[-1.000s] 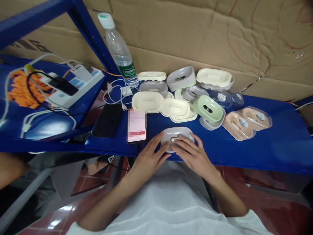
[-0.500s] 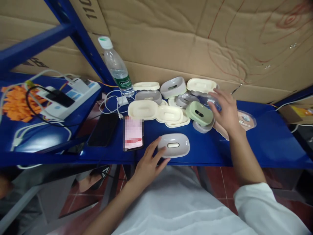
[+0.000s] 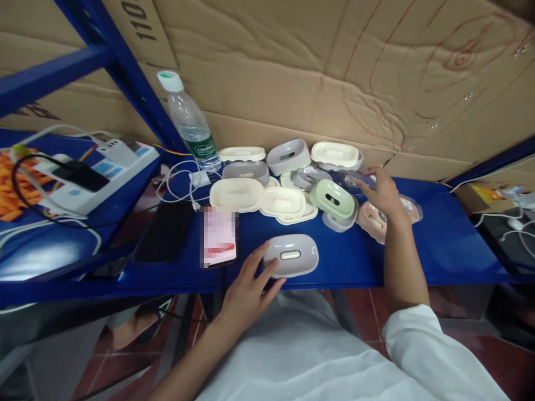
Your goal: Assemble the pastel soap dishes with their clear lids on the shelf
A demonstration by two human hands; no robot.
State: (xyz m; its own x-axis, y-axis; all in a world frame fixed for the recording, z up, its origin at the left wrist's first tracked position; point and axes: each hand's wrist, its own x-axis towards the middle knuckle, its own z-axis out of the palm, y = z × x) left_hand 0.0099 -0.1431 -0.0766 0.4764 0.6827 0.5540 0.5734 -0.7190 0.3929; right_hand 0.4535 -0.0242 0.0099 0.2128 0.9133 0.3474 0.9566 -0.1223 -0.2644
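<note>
Glossy grey plastic forms the oval dish (image 3: 301, 262) at lower centre of the frame, lying on the blue table (image 3: 453, 250). The left hand (image 3: 251, 281) rests against its left end, fingers spread. Right of centre, the right hand (image 3: 378, 192), thumb and fingers apart, reaches in at some clear plastic (image 3: 348, 181); whether it grips, I cannot tell. The dish lies close to the table's front edge — a push toward the bottom of the frame could tip it off. Tugging the plastic might jostle the green dish (image 3: 333, 197), perched on another grey dish (image 3: 340, 224), or the peach packs (image 3: 371, 221) lower right. Cream dishes (image 3: 236, 194) crowd the upper centre and the phone (image 3: 219, 239) hems in the left; the roomier blue stretches are right of the oval dish and far right.
</note>
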